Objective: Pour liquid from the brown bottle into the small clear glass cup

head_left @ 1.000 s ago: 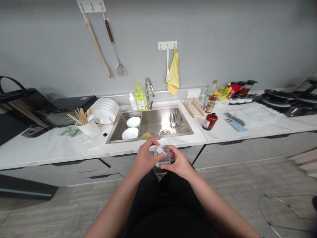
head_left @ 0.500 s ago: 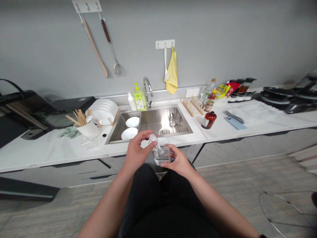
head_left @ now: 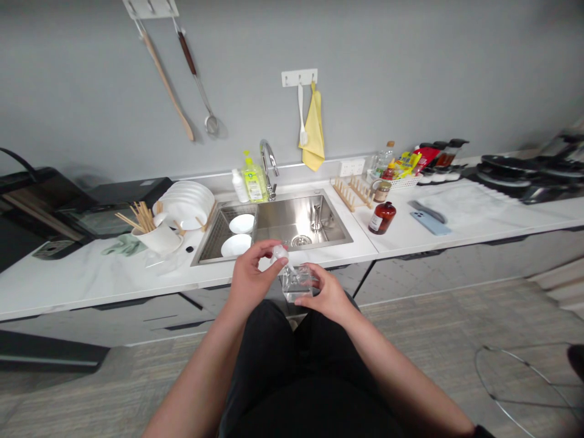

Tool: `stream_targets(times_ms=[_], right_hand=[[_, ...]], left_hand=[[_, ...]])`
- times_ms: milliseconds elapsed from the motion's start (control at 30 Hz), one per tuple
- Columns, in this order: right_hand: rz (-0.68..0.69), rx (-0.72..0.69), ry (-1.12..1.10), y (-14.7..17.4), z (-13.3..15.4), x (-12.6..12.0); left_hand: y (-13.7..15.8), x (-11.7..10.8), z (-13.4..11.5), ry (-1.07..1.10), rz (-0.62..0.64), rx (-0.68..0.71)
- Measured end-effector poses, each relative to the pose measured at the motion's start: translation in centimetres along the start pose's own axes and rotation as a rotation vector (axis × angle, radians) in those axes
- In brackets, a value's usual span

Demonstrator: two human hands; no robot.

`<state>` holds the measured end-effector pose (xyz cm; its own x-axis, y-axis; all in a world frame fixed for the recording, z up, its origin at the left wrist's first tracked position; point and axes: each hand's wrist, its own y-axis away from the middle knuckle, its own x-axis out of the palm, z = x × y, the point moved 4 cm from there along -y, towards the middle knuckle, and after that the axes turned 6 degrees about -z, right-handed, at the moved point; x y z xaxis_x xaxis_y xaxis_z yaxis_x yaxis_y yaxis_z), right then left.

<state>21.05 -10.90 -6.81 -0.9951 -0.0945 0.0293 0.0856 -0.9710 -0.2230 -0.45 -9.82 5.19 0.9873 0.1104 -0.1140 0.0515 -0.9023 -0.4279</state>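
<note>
In front of the sink's near edge, my right hand (head_left: 329,296) grips a clear, square-sided bottle (head_left: 294,287) from its right side. My left hand (head_left: 253,271) pinches a whitish, see-through pump top (head_left: 279,252) between thumb and fingers. The top sits at the bottle's mouth, tilted up to the left, and a thin stem appears to run from it into the bottle. Whether the top is screwed on I cannot tell. Behind the hands lies the steel sink (head_left: 350,236), with two white bowls (head_left: 236,245) in its left part.
A brown bottle (head_left: 382,219), a blue phone (head_left: 431,222) and a wooden rack (head_left: 352,193) stand or lie right of the sink. Left of it are white plates (head_left: 185,204) and a white holder with chopsticks (head_left: 159,238). Yellow-green soap (head_left: 254,180) stands by the faucet (head_left: 269,164).
The view has shifted slightly, so the counter and wall things appear a little farther left. Both hands keep their holds on the bottle and pump top.
</note>
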Motion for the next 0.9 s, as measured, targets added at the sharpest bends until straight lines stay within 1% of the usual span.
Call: stream_targets(times_ms=[267, 567, 733, 900], right_hand=[[-0.003, 0.000, 0.005, -0.1, 0.1, -0.2], [-0.013, 0.010, 0.002, -0.2, 0.0, -0.3], [-0.003, 0.002, 0.008, -0.5, -0.5, -0.4], [-0.013, 0.000, 0.030, -0.9, -1.2, -0.3]], left_hand=[[0.4, 0.1, 0.4, 0.044, -0.029, -0.031], [0.7, -0.1, 0.5, 0.041, -0.079, -0.058], [1.0, -0.9, 1.4, 0.037, -0.053, -0.093], [2.1, -2.3, 1.8, 0.010, -0.104, -0.066]])
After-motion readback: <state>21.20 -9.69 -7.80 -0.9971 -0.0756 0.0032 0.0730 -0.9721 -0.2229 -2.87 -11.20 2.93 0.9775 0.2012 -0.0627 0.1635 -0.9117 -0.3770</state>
